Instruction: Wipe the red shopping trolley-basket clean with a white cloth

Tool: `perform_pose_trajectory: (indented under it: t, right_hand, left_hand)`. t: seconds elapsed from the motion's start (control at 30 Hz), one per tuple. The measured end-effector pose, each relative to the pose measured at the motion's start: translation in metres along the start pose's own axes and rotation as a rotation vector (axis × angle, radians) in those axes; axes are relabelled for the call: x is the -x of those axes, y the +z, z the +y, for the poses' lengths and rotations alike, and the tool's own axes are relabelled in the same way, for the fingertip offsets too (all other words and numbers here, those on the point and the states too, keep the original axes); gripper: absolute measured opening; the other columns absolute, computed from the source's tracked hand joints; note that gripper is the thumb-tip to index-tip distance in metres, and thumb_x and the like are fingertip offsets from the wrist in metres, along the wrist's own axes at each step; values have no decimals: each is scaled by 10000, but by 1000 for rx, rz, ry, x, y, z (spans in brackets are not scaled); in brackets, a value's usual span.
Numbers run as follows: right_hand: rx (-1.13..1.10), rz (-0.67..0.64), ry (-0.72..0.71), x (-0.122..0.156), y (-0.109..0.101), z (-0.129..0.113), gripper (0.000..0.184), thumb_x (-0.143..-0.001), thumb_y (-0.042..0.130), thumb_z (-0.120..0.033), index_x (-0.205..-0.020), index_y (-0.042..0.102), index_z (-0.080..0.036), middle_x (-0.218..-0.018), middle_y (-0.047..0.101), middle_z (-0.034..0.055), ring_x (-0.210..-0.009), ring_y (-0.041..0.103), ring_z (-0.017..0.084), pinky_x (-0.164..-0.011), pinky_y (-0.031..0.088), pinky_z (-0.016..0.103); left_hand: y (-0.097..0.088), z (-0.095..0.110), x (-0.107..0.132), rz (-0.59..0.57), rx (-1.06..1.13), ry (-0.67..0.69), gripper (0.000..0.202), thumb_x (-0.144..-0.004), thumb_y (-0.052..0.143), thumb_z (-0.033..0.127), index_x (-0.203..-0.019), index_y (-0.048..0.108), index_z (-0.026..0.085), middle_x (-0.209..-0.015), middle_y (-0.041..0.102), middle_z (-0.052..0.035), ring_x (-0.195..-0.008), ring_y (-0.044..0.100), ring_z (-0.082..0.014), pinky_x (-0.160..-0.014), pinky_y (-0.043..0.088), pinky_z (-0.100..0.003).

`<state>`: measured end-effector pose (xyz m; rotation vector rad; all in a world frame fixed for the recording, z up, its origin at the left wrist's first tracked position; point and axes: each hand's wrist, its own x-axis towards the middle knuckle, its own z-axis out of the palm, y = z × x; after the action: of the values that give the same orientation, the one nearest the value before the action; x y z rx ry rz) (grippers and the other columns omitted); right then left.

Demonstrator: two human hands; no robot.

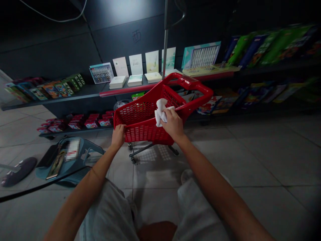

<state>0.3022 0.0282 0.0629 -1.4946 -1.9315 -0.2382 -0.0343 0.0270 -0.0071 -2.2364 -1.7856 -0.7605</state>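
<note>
A small red shopping cart [140, 132] with a perforated basket stands on the tiled floor in front of me, its handle up at the right. My left hand [119, 134] is closed over the rim at the basket's front left corner. In my right hand [173, 123] is a bunched white cloth [161, 112], gripped between the fingers. The cloth lies against the near upper rim of the cart, toward the handle end. My right palm and most of its fingertips are turned away from view.
Behind the cart runs a dark shelf [85, 92] with booklets, boxed pen sets [101, 73] and snack bags [265, 47]. Red boxes [91, 121] fill the lower shelf. On the left floor are a blue-grey plastic stool [87, 144] with things on it, a round stand base [21, 171] and a black cable [45, 184].
</note>
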Motion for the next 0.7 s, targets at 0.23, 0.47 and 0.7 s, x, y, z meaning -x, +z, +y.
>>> perform_pose_trajectory:
  t: [0.23, 0.47, 0.7]
  right_hand:
    - [17, 14, -1, 8, 17, -11, 260, -977, 593, -270, -1219, 633, -184, -1209, 665, 143, -1092, 629, 289, -866, 515, 338]
    - [37, -85, 88, 23, 9, 26, 363, -974, 581, -298, -1310, 653, -181, -1277, 669, 146, -1074, 639, 287, -824, 503, 332]
    - [-42, -28, 314, 27, -2, 54, 348, -939, 638, -375, -1204, 708, -161, -1115, 725, 135, -967, 698, 279, -793, 485, 315]
  left_hand:
    - [-2, 19, -13, -79, -115, -232, 307, -1060, 406, 238, -1263, 634, 213, -1268, 693, -116, -1211, 594, -276, -1020, 476, -391]
    - [-6, 19, -13, -84, -116, -241, 288, -1061, 408, 266, -1239, 630, 220, -1260, 689, -119, -1216, 580, -283, -1037, 457, -413]
    - [-10, 27, -3, -102, -52, -144, 380, -1012, 572, 441, -1317, 583, 216, -1361, 649, -133, -1316, 537, -295, -1084, 432, -429]
